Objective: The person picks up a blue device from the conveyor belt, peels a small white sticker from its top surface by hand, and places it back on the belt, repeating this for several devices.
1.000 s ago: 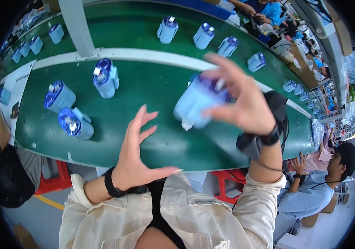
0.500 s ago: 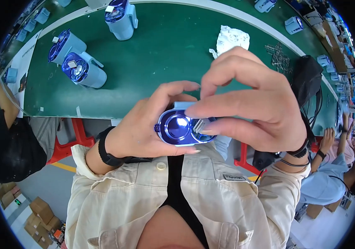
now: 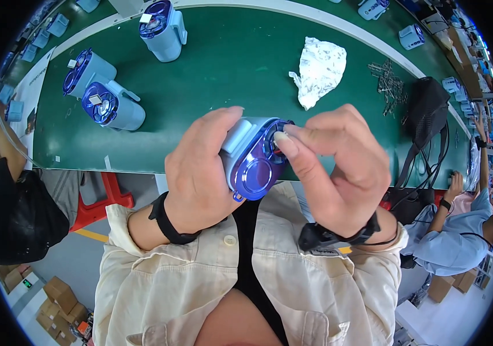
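Note:
My left hand (image 3: 200, 164) is wrapped round a light-blue plastic housing (image 3: 236, 137) with a glossy dark-blue top (image 3: 256, 175). The housing is tilted, its round ring toward me and its far end up and to the right. At that far end my right hand (image 3: 338, 167) pinches thumb and forefinger together over an opening in the top. Whatever sits between those fingertips is hidden. Similar housings stand at the left of the table: one at the back (image 3: 165, 43) and a pair nearer me (image 3: 124, 112), with small white blocks on their tops.
A green table (image 3: 217, 69) spans the view. Crumpled white wrapping (image 3: 321, 66) lies beyond my right hand, and a pile of small metal parts (image 3: 388, 83) farther right. A black bag (image 3: 425, 106) with straps lies at the right edge. People sit on both sides.
The housing has turned in my left hand, its far end swinging upward. My right fingers, which held a small pale block above the top, have lowered to the opening, and the block is out of sight.

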`<state>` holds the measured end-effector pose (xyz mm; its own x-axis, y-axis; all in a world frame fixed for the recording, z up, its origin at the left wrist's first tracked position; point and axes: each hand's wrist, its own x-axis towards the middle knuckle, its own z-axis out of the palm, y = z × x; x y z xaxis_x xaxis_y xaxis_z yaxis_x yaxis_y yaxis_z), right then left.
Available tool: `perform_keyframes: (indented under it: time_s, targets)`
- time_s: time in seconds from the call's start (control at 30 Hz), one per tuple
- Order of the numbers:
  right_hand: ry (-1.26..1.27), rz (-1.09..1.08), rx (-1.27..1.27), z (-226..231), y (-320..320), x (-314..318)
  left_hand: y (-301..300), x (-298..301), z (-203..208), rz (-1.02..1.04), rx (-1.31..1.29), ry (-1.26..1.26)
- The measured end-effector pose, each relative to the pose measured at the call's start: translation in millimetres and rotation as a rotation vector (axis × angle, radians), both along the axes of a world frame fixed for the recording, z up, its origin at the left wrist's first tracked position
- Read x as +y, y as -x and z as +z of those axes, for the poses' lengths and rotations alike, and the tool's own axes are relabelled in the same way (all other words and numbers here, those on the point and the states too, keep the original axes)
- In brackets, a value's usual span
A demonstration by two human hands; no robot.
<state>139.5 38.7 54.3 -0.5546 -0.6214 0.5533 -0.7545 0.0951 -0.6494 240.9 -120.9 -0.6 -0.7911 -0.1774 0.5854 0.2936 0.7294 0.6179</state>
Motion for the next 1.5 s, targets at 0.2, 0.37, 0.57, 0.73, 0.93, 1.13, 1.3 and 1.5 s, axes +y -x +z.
perform_keyframes:
  time_s: [0.2,0.37,0.57,0.73,0.93,1.13,1.3,1.5]
  targets:
    - [0.018,-0.121,0.207,-9,-8,-1,2,4,3,0.108,-0.012,0.151]
    - [-0.008,-0.173,0.301,-12,-17,-3,12,3,-8,0.130,0.195,0.120]
    - [-0.085,-0.177,0.201,-5,-20,3,5,2,-5,0.073,0.088,0.099]
    - [0.062,0.057,-0.192,-14,5,7,5,-3,-13,-0.076,0.132,0.047]
    - [0.163,0.151,-0.539,-22,4,0,18,2,-19,-0.059,0.278,0.002]
    - [0.297,0.540,-1.305,-28,8,2,2,7,-4,-0.128,-0.012,-0.036]
    - [0.304,0.561,-1.177,-34,4,1,4,5,-9,-0.188,-0.024,-0.122]
    - [0.412,0.454,-1.155,-39,-15,-6,13,9,-12,-0.053,0.158,-0.017]
